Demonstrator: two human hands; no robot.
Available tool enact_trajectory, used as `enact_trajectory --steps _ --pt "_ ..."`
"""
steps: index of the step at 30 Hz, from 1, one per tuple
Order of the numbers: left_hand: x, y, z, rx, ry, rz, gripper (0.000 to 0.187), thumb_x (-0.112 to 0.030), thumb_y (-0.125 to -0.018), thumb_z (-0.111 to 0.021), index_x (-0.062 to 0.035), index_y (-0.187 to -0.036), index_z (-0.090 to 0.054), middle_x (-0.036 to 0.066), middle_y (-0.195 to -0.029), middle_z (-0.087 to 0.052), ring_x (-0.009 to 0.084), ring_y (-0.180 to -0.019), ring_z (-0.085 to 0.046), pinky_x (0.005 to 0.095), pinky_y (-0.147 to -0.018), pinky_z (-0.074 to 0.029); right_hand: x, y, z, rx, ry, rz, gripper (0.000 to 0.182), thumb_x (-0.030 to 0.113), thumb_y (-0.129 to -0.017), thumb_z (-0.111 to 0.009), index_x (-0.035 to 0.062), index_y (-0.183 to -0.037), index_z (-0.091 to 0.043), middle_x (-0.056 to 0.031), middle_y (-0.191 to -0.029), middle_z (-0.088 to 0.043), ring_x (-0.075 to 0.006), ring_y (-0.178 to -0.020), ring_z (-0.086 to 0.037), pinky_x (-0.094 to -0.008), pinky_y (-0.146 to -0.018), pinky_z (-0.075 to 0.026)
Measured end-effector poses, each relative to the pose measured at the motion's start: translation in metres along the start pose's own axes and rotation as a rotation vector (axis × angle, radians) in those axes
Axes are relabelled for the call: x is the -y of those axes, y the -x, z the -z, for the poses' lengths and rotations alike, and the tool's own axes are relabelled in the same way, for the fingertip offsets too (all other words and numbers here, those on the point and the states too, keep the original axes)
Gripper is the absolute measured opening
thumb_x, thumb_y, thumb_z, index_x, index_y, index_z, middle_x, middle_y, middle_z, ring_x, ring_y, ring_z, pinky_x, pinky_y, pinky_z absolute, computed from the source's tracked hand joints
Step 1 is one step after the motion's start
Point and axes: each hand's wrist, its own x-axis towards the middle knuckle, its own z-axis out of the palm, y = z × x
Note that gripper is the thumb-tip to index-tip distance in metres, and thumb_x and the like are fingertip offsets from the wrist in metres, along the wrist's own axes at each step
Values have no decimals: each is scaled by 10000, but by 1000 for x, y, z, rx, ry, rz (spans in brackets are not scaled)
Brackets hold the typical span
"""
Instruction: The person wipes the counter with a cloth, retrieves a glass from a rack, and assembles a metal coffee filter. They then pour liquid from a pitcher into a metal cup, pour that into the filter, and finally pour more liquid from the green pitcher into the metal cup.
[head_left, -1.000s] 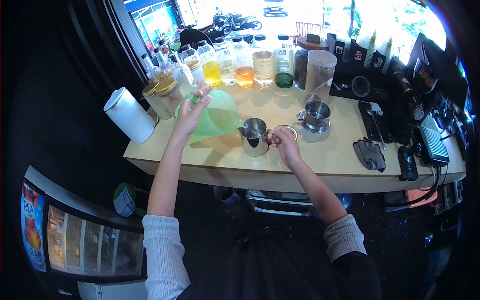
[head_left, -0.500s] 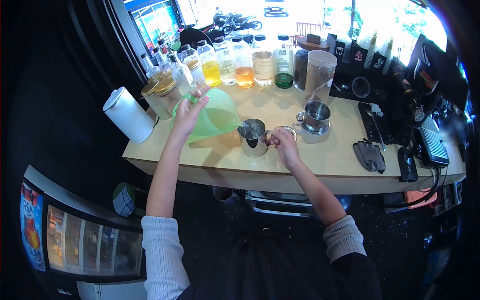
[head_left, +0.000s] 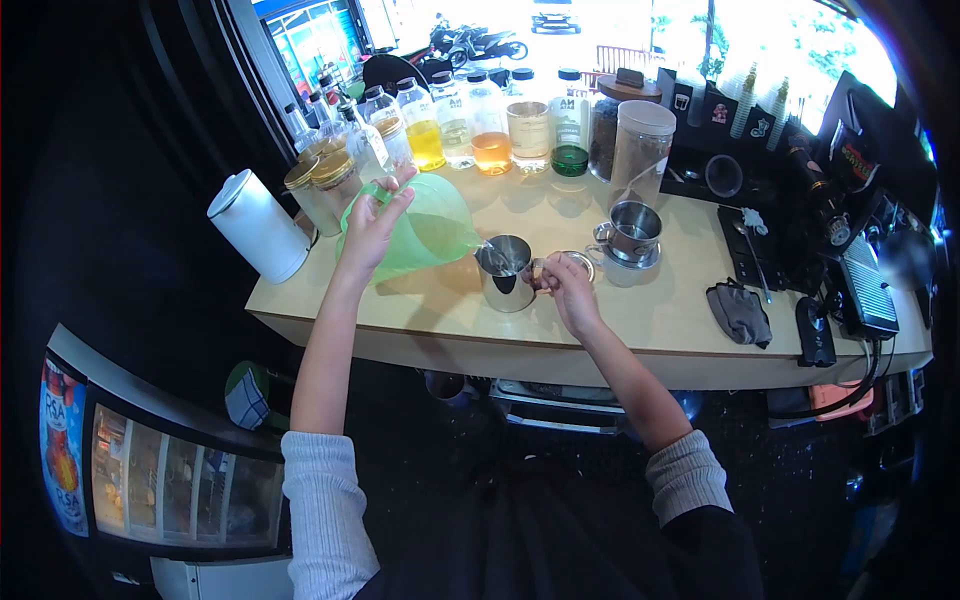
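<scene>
My left hand (head_left: 372, 228) is wrapped round the handle of a translucent green plastic pitcher (head_left: 425, 232), which is tipped to the right. A thin stream of clear liquid runs from its spout into a shiny steel milk jug (head_left: 508, 285) standing upright on the counter. My right hand (head_left: 566, 285) grips the jug's handle from the right, fingers closed. Behind that hand lies a round metal lid (head_left: 578, 266), partly covered by it. A metal drip filter (head_left: 634, 232) rests on a clear glass cup to the right of the jug.
Several black-capped bottles (head_left: 490, 140) line the back of the wooden counter (head_left: 450, 310). A white kettle (head_left: 258, 228) stands at its left end, near gold-lidded jars (head_left: 335, 175). A tall clear canister (head_left: 640, 150), a grey cloth (head_left: 738, 312) and a spoon (head_left: 757, 260) are on the right.
The stream from the pitcher's spout looks thinner. The pitcher has shifted slightly left; both hands keep their hold.
</scene>
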Motion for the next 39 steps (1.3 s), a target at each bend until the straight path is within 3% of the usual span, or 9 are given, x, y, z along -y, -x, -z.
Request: enact_trajectory --steps 4,6,39 --pt "-3 1 1 8 -17 -16 75 -157 -897 -543 -136 -893 -471 131 -1265 -520 170 -1198 -425 316 -1028 -253 -3 0 1 -4 -2 0 148 150 -888 -492 80 -757 -491 24 -636 -441 -67 -615 -408 -218 -627 -358" --pt "-6 1 0 -26 10 -9 141 -128 -868 -585 -80 -910 -458 164 -1221 -539 192 -1190 -444 331 -1021 -308 -2 0 1 -14 -13 -5 144 148 -887 -491 80 -761 -492 26 -637 -439 -66 -614 -408 -218 -629 -359" --pt "-7 -1 3 -23 38 -33 132 -109 -873 -571 -86 -896 -443 162 -1246 -513 200 -1189 -448 337 -1014 -333 1 1 1 24 11 -21 173 157 -892 -493 85 -737 -466 30 -637 -386 -89 -631 -393 -233 -638 -341"
